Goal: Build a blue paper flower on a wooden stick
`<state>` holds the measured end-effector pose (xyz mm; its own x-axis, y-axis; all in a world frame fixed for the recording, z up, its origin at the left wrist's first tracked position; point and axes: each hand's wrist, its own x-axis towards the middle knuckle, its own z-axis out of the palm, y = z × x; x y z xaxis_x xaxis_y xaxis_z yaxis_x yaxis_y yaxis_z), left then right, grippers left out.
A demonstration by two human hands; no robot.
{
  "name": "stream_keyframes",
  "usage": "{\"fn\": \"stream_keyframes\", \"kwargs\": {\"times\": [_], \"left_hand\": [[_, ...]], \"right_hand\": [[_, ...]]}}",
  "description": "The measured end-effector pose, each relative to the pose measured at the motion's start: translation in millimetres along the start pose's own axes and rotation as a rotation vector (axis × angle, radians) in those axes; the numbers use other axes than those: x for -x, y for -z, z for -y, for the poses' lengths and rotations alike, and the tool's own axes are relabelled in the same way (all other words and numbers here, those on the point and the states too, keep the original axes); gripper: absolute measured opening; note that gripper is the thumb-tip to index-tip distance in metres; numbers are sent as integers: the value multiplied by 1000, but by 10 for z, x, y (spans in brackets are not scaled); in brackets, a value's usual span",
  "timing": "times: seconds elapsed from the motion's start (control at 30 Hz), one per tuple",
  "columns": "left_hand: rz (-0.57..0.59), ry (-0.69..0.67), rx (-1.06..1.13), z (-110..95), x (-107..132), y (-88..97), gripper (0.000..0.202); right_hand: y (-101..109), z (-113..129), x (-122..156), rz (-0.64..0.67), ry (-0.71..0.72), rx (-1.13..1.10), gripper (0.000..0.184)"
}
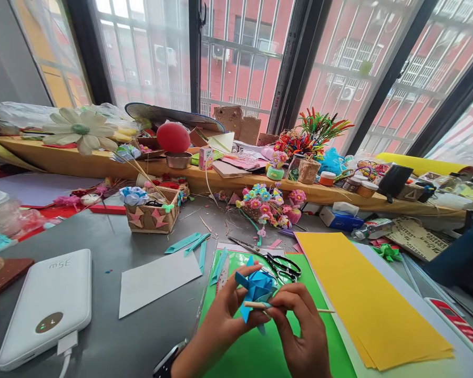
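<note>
My left hand is closed around a blue folded-paper flower with pointed petals, held above the green sheet. A thin wooden stick crosses just below the flower. My right hand pinches this stick together with a blue petal tip, and the stick's far end pokes out to the right past the fingers. Part of the stick is hidden behind my fingers. Just beyond the flower, black-handled scissors lie on the green sheet. Several folded light-blue paper strips rest to the left.
A white card and a white power bank with a cable lie on the left. Yellow paper sheets are stacked on the right. Behind stand a cardboard box, crocheted flowers and a crowded ledge.
</note>
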<state>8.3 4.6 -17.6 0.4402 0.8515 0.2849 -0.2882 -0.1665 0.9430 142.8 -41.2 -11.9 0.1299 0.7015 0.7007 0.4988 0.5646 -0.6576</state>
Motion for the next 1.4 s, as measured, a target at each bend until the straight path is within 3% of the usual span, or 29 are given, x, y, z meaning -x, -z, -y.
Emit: {"fn": "stream_keyframes", "kwargs": {"times": [0.13,0.43,1.03,1.4], "left_hand": [[48,50,91,-92,0,-35,52],[34,31,25,-110,15,-60,44],[2,64,33,-146,13,-41,44],[46,53,25,-136,27,-65,40]], "right_hand": [[-3,-23,1,-8,35,17,10],[-10,-63,26,2,118,78,8],[-24,-22,12,-3,64,61,10],[-41,-47,34,-76,210,148,14]]}}
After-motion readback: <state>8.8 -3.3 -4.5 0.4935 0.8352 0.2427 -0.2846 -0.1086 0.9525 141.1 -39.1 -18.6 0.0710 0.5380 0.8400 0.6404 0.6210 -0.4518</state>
